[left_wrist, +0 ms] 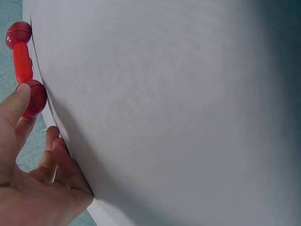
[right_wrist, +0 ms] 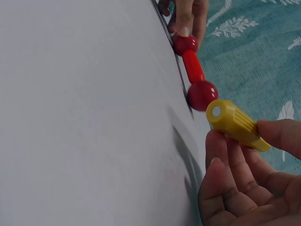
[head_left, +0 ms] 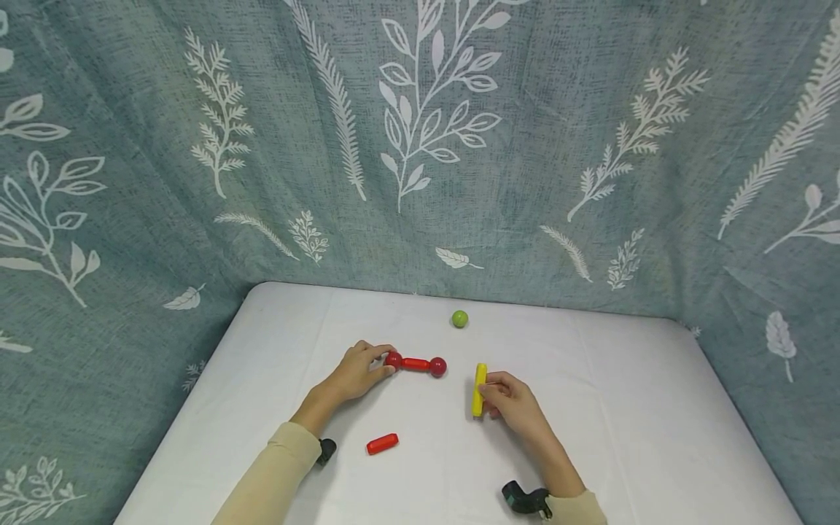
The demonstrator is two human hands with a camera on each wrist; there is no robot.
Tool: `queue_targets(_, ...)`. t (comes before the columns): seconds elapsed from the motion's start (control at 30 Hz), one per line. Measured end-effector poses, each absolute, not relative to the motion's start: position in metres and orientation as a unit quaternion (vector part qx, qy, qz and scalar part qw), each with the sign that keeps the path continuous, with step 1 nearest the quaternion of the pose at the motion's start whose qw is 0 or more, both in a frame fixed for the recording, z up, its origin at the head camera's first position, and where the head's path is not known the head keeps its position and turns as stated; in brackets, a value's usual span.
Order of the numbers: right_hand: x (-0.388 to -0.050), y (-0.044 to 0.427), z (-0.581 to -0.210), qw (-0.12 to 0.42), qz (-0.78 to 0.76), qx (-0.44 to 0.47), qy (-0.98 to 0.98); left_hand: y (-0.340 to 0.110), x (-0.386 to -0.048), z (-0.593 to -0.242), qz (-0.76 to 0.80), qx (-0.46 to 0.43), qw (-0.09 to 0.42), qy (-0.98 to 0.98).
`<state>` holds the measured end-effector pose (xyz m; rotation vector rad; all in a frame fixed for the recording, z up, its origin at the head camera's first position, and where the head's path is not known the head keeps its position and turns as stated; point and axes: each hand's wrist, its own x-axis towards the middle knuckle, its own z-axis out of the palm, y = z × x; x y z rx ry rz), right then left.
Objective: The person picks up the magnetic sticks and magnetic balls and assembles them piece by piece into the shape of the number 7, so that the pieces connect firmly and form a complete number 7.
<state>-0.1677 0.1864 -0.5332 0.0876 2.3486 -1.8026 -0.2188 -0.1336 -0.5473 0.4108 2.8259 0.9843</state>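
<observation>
Two dark red balls are joined by a short red rod (head_left: 415, 364) in a line on the table. My left hand (head_left: 357, 370) pinches the left red ball (head_left: 394, 360) between thumb and fingers; the right red ball (head_left: 437, 367) is untouched. My right hand (head_left: 518, 405) holds a longer yellow rod (head_left: 480, 390) between thumb and fingers, off to the right of that ball. In the right wrist view a round silver spot shows on the end of the yellow rod (right_wrist: 235, 123). A loose red rod (head_left: 383, 444) lies nearer me, between the two forearms.
A green ball (head_left: 460, 319) sits toward the back of the white table (head_left: 656, 415). Behind the table hangs a grey-green curtain (head_left: 525, 182) with white leaf patterns. Each wrist carries a small dark camera, the right one (head_left: 525, 499) standing close to the cloth.
</observation>
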Motion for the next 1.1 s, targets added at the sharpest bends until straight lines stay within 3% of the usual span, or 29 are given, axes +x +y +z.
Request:
queue_targets(0.6, -0.169, 0.141, -0.546, 0.175, -0.688, -0.006, 0.705, -0.133, -0.217, -0.546, 0.323, 0.13, 0.062, 0.935)
queue_targets(1.1, -0.174, 0.122, -0.548, 0.219, -0.652, -0.004, 0.726, -0.132, -0.219, -0.545, 0.318, 0.124, 0.067, 0.938)
